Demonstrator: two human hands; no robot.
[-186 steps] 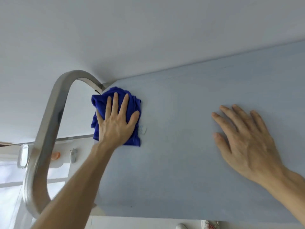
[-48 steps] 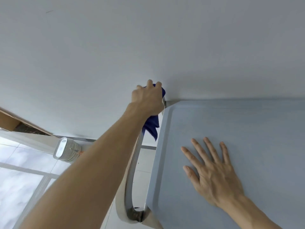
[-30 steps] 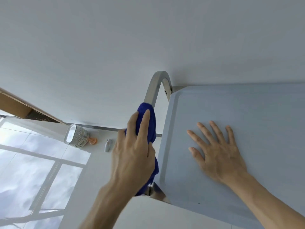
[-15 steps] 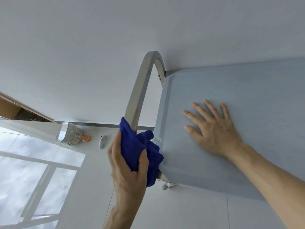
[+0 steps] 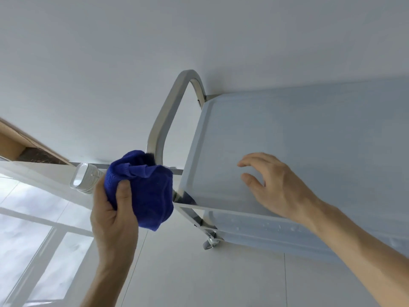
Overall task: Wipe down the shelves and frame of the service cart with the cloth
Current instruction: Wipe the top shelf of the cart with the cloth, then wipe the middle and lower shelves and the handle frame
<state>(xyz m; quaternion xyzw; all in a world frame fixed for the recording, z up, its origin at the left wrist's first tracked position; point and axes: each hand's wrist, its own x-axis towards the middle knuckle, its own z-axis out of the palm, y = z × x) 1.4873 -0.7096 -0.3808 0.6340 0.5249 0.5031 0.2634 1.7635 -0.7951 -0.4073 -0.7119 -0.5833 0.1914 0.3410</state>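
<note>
Left grip: the left hand is clamped on the blue cloth, thumb pressed across the front of the bunched fabric, fingers curled behind it.
Cloth: balled up, sitting at the near lower end of the steel handle frame, just at 9 o'clock of the top shelf's near corner; whether it touches the tube there I cannot tell.
Right grip: the right hand holds nothing, fingers apart and loosely bent over the top shelf; the fingertips look barely off the surface, contact not certain.
Step in hand: by my reading, wiping the frame, with the cloth at the bottom of the handle loop where it meets the shelf corner.
Next move calls for: wrapping the cloth round the leg that runs down toward 5 o'clock to the caster, or sliding it along the lower shelf edge; the right hand should steady the cart so it does not roll.
Left arm pose: forearm rises from 6 o'clock, wrist straight, back of hand toward the camera.
Right arm pose: forearm enters from 4 o'clock, wrist slightly raised, palm down.
Surroundings: a white ribbed container on the floor at 9 o'clock of the cloth.
</note>
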